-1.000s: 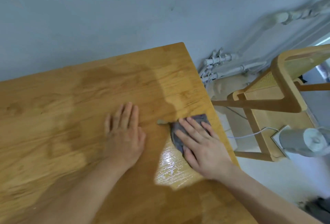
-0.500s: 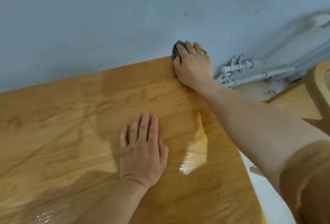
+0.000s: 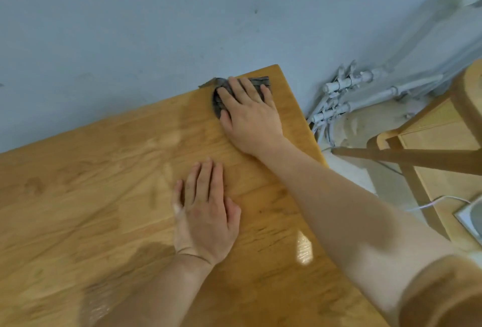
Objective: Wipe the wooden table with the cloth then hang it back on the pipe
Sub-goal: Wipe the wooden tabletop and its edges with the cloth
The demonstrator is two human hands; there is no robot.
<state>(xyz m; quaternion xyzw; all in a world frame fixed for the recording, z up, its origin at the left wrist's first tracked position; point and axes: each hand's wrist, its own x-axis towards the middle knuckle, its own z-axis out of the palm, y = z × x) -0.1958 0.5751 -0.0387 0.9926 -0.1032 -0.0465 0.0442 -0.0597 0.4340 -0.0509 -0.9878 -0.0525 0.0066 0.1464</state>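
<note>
Smooth honey-toned wood table (image 3: 91, 183) w/ clear grain & darker streaks, satin sheen overall, plus one glossy, wet-looking glare patch (image 3: 303, 249) nr the right edge. Dark grey cloth (image 3: 260, 82) on the far corner, matt soft fabric, creased, w/ faint ribbed texture. Matt blue-grey painted wall (image 3: 156, 26) w/ small scuffs; pipes (image 3: 347, 84) under a dull pale paint coat, material beneath not clear; chair (image 3: 417, 159) in similar light wood, smooth, low sheen; sleeve (image 3: 443, 295) in matt brown fabric.
</note>
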